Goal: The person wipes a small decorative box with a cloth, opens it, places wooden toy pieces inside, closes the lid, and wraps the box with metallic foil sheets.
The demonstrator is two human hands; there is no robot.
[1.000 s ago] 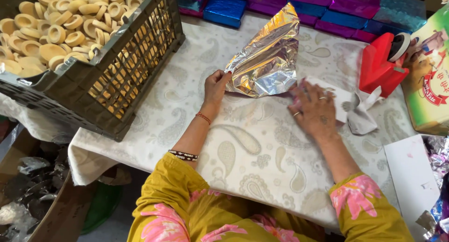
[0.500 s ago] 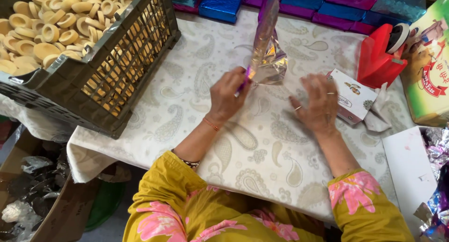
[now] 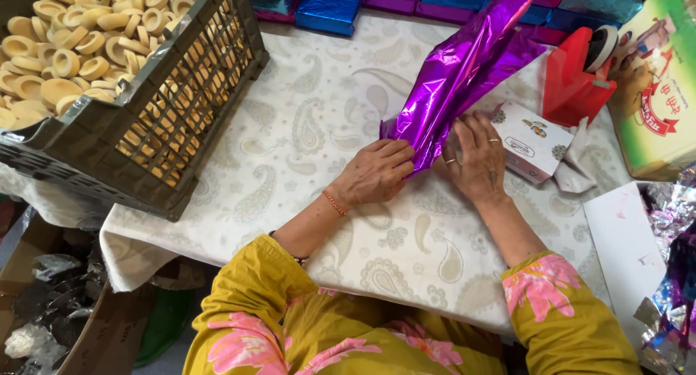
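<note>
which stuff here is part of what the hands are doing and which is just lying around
In hand:
purple foil, pinched by the left hand
right hand on the foil's edge
small white box, just beside the right hand

Lying about:
crate of yellow rings
red tape dispenser
wrapped boxes at the back
foil scraps
green carton
</note>
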